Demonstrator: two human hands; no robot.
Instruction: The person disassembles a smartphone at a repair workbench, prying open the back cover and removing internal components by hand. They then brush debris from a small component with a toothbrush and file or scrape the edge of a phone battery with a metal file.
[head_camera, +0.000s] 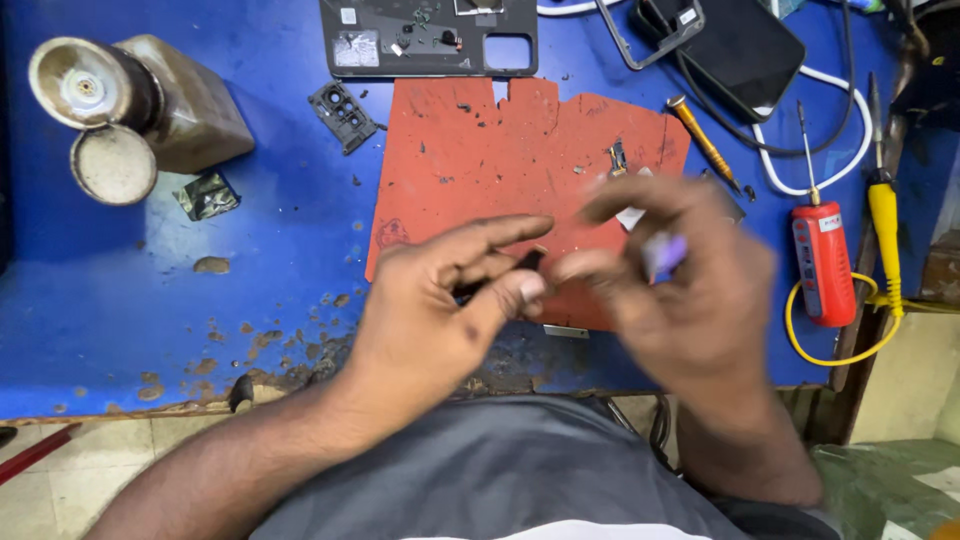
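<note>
Head view: left hand (450, 300) is pinching a small black part (528, 262); blurred right hand (690, 285) is gripping a small purple object (665, 252), over the red rubber mat (470, 160) near the blue worktop's (120, 290) front edge.

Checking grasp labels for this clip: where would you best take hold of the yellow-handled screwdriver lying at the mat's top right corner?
Grip the yellow-handled screwdriver on its handle, pinching across it from above. It lies flat and diagonal on the blue table, its thicker upper-left part offers purchase, and its thin dark tip points down-right, probably too slim to hold.

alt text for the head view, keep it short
Two bare hands meet over a red work mat on a blue bench: the left hand pinches a small dark part, the blurred right hand holds something purple.
</note>
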